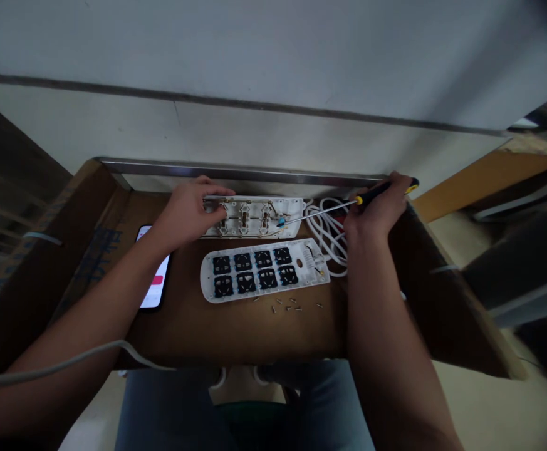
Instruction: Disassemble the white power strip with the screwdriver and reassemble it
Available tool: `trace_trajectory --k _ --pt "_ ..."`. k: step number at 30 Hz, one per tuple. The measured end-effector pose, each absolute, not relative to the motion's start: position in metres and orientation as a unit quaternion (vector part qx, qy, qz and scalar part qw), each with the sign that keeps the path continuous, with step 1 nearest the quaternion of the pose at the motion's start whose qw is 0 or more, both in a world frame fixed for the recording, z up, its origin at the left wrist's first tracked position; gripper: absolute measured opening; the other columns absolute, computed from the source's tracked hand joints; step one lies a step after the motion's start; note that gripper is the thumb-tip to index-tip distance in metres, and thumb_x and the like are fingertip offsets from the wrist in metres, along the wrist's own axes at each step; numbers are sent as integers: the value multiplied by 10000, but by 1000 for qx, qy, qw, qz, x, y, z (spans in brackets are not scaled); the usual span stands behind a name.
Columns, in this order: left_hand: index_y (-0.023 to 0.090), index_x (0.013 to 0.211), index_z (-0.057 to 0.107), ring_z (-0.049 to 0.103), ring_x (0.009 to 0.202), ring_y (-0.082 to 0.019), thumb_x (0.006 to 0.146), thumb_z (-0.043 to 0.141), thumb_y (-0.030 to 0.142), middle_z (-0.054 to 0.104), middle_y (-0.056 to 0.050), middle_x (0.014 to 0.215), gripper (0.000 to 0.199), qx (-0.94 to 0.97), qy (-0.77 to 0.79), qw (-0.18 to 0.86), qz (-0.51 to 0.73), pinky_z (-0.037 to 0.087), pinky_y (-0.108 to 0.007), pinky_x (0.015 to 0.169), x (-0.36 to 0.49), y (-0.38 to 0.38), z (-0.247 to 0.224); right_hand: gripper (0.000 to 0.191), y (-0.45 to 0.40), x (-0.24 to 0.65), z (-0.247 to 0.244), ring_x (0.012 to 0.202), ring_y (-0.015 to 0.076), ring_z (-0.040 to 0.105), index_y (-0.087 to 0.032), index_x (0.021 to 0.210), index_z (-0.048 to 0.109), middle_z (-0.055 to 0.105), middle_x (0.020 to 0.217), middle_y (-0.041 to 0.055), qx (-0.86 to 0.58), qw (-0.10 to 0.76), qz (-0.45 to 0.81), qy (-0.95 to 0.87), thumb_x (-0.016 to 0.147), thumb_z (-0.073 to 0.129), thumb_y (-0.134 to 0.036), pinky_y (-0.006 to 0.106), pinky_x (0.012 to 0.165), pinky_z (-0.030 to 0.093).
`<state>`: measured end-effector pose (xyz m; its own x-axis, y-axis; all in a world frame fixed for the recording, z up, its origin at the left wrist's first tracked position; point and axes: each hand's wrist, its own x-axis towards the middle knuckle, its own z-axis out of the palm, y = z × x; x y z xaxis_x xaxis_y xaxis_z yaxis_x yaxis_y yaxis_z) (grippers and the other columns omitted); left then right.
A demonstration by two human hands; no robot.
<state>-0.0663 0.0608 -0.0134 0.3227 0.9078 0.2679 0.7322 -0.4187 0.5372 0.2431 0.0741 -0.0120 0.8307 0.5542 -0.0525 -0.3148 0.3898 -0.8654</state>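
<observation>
My left hand (191, 210) is closed on the left end of an opened power strip half (292, 207), a white shell with metal contact strips inside. The thumb lies over the contacts and the fingers reach along the far edge. In my right hand (380, 210) is a screwdriver (371, 193) with a black and yellow handle. Its long shaft slants down to the left, the tip at or close to a small blue part (281, 222) inside the shell; contact is hard to tell. Nearer to me lies the other half (309, 275), white with black socket inserts.
Several small screws (288, 308) lie on the cardboard (235, 332) in front of the halves. A coiled white cord (327, 235) sits at their right. A lit phone (153, 294) lies under my left forearm. Cardboard walls (447, 288) rise on both sides; a metal edge (254, 174) runs behind.
</observation>
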Motion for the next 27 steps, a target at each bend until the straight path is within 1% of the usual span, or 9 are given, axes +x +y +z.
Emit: trace_trajectory --k 5,11,16,22,27 --pt "221 1181 810 714 1015 -232 801 622 263 761 -54 1166 426 799 507 167 278 548 -370 992 -66 60 -13 243 77 244 -16 525 95 396 -238 745 401 390 642 -51 -493 824 259 -106 966 480 -303 212 412 317" --pt "225 1169 817 720 1018 -245 803 634 274 765 -63 1174 413 801 499 169 283 556 -394 990 -68 62 -14 280 80 248 -19 557 92 419 -237 698 367 422 665 -37 -500 825 246 -93 949 486 -274 195 414 342" --pt "252 1176 817 718 1052 -247 806 621 281 773 -50 1159 420 801 500 170 280 555 -390 1000 -68 62 -14 262 79 249 -18 524 91 385 -238 725 380 369 683 -55 -488 825 265 -104 961 459 -322 211 408 304" --pt "245 1192 809 713 1038 -235 809 621 281 772 -50 1153 428 799 503 172 280 557 -366 981 -68 62 -16 270 77 248 -17 520 92 395 -234 719 387 389 674 -53 -500 818 267 -98 952 484 -328 231 424 278" --pt "234 1170 814 709 1055 -242 806 620 284 769 -53 1172 415 800 494 178 290 556 -400 1025 -68 63 -17 270 77 245 -16 533 99 398 -235 706 385 391 655 -48 -501 820 253 -106 947 473 -317 246 448 297"
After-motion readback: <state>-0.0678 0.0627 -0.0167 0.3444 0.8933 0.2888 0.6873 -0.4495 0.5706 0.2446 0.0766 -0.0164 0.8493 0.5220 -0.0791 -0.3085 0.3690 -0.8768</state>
